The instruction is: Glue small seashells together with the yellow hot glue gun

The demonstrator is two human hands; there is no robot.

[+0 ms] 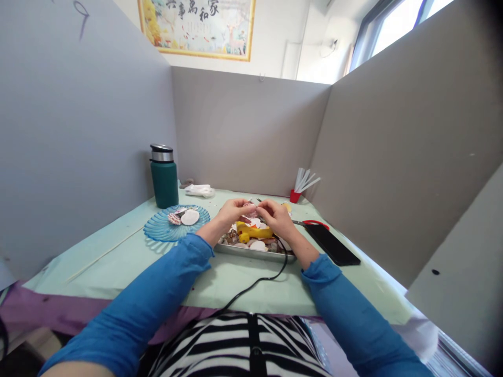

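Nearest the camera, a black cable point(251, 287) runs up from the lap over the table edge to the metal tray point(251, 253), where it seems to end at a yellow tool point(253, 231) lying among loose shells; whether the tool is a glue gun cannot be settled. Above the tray the left hand point(231, 210) and right hand point(277, 214) meet, fingers curled narrow, both pinching a small pink piece point(251, 211), probably a shell. The step in hand is judged to be fine fingertip work on that piece, held clear of the tray. Any further move calls for a steady two-handed pinch and care with the cable beside the right wrist. The fingertips hide most of the piece, so which hand bears it is unclear. To the left lies a blue plate point(157, 233) with two shells point(189, 217); to the right, a black phone point(334, 245) and red-handled scissors point(316, 223), blades partly hidden. Farther back stand a green flask point(164, 178) and a red cup point(294, 196) of white sticks.
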